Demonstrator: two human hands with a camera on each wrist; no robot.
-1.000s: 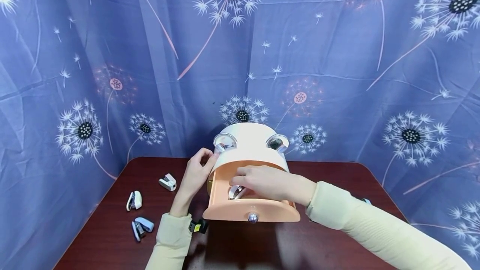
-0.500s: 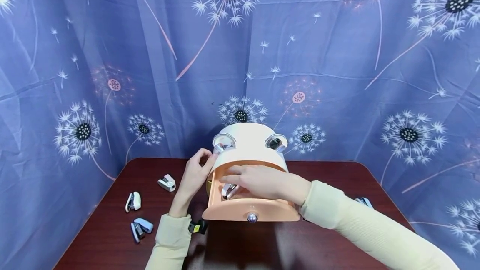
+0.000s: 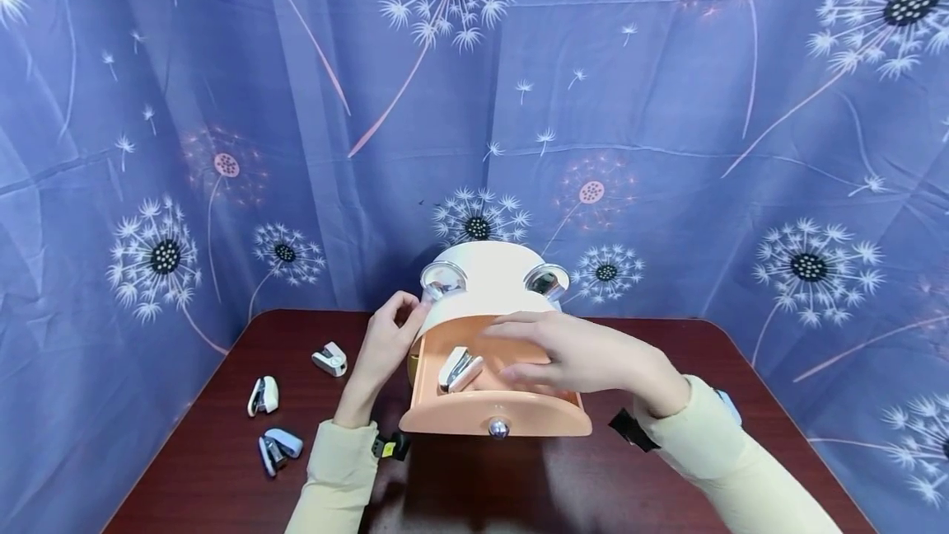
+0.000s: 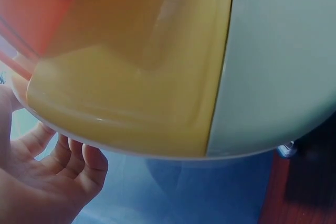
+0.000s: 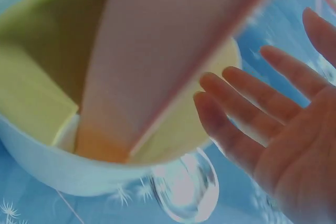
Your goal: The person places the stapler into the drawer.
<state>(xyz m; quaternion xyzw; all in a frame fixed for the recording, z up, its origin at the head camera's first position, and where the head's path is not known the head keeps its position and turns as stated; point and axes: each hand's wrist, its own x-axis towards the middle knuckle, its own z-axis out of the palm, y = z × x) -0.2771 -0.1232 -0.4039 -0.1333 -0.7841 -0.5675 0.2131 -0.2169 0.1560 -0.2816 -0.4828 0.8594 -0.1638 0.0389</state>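
Note:
A white rounded drawer box (image 3: 485, 270) with two silver cup-like pieces on top stands at the table's far side. Its peach drawer (image 3: 474, 414) is pulled out, and a small white stapler (image 3: 460, 369) lies inside towards the left. My right hand (image 3: 563, 353) is over the drawer's right half, apart from the stapler; in the right wrist view its fingers spread with nothing between them. My left hand (image 3: 389, 340) holds the box's left side, its fingers bent against the rim in the left wrist view. Yellow and pale green drawer fronts (image 4: 131, 77) show there.
To the left on the dark red table (image 3: 222, 452) lie a grey-white stapler (image 3: 330, 359), a cream stapler (image 3: 263, 395) and a blue stapler (image 3: 280, 450). A pale blue item (image 3: 728, 406) is partly hidden behind the right sleeve. A patterned blue cloth (image 3: 474, 105) hangs behind.
My right hand first shifts left with the stapler, then draws back right, leaving the stapler in the drawer. My left hand stays on the box.

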